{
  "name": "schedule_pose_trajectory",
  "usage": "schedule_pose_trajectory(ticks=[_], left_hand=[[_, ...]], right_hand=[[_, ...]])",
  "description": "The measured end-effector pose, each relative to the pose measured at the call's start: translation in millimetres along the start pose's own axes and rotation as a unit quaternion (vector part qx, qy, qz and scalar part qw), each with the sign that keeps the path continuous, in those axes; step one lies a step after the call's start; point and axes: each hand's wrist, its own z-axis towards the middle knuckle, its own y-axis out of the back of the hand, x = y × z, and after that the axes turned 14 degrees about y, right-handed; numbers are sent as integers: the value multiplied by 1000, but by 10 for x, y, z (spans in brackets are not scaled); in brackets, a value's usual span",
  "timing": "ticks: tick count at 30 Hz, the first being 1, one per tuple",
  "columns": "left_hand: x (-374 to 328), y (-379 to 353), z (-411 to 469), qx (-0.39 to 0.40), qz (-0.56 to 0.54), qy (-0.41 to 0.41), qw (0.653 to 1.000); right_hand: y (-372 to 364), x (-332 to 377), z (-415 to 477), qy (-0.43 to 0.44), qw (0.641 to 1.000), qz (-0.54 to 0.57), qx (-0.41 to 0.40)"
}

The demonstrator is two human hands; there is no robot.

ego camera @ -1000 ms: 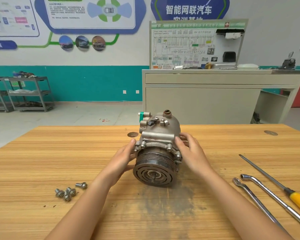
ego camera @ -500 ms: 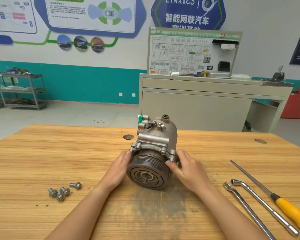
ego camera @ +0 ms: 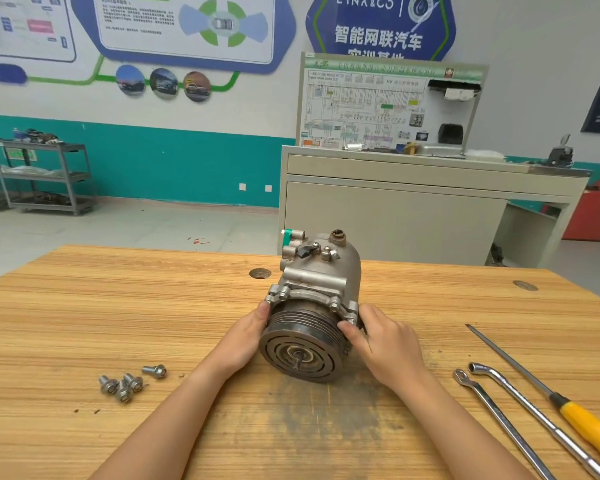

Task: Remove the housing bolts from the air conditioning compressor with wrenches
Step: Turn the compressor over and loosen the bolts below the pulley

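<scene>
Compressor: the compressor (ego camera: pixel 312 306) sits mid-surface, nearer the far edge than the left or right edges. Its grooved pulley faces the viewer and its ported end points away.
Left hand: the left hand (ego camera: pixel 243 337) grips the pulley's left side, with the thumb tip at the flange corner.
Right hand: the right hand (ego camera: pixel 385 344) grips the right side, thumb on the pulley rim and fingers curled behind the flange.
Flange bolts: two bolt heads (ego camera: pixel 284 292) are seated along the top of the flange.
Loose bolts: four loose bolts (ego camera: pixel 129 382) lie clustered near left, well apart from the compressor, just left of the left forearm.
Wrenches: two wrenches (ego camera: pixel 492 414) lie side by side near right, their heads toward the right hand and their shafts running off the near right.
Screwdriver: a yellow-handled screwdriver (ego camera: pixel 582 420) lies just right of the wrenches, its tip pointing far-left.
Surface edges: the far edge of the wooden surface (ego camera: pixel 118 306) passes behind the compressor. The left corner falls away to the floor, and the near edge is out of frame.
Open room: broad wood grain shows left of the compressor, and a narrower strip shows between the right hand and the wrench heads.
Beyond: a beige cabinet (ego camera: pixel 395 230) stands close behind the far edge, and a metal trolley (ego camera: pixel 45 174) stands far left.
</scene>
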Motion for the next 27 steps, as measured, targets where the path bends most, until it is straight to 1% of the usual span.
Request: schedule_pose_trajectory(ticks=[2, 6, 10, 12, 15, 19, 23, 27], left_hand=[[19, -26, 28, -36, 14, -9, 999], [35, -46, 34, -134, 70, -28, 988], [25, -67, 1, -174, 94, -39, 980], [20, -69, -4, -177, 80, -39, 980], [-17, -46, -9, -161, 77, -34, 983], [-74, -24, -67, -148, 94, -22, 984], [-101, -28, -156, -140, 116, -28, 983], [-128, 12, -289, -114, 98, -18, 988]], right_hand=[[-15, 2, -12, 13, 1000, -15, -17], [-5, -2, 1, 46, 995, -63, -70], [50, 1, 9, 69, 984, -108, -122], [54, 22, 9, 74, 982, -106, -140], [81, 82, 18, 77, 980, -102, -155], [124, 143, 14, 65, 981, -99, -151], [165, 169, -10, 57, 983, -104, -140], [288, 250, -34, 66, 984, -101, -129]])
